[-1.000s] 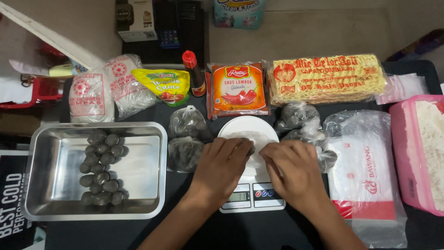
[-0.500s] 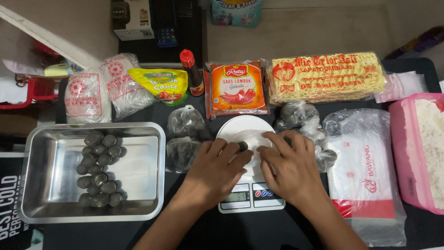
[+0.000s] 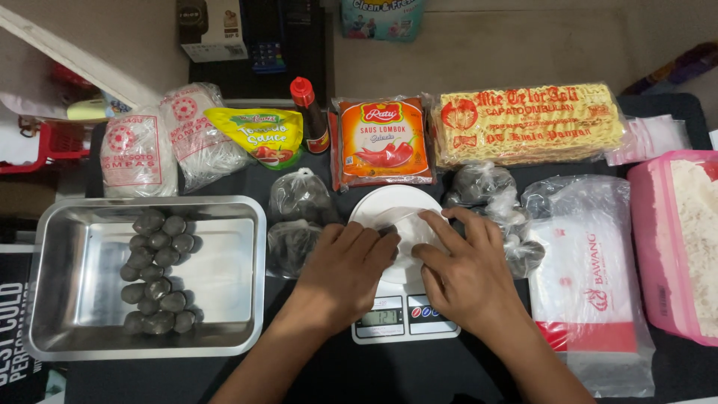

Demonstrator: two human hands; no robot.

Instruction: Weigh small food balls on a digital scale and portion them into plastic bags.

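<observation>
Left hand (image 3: 345, 263) and right hand (image 3: 465, 271), fingers pinching a clear plastic bag (image 3: 404, 227) on the white scale (image 3: 400, 299); keeping wrists off the platform should steady the reading

**Colours on the dark surface**

The shiny silver metal tray (image 3: 224, 299) holds dark grey round balls (image 3: 157, 273). The round plastic scale plate (image 3: 396, 206) is white. The flat sauce packet (image 3: 385, 142) is orange with red chillies. The noodle block (image 3: 527, 123) is yellow with red letters. The plastic tub (image 3: 647, 247) is pink.
</observation>
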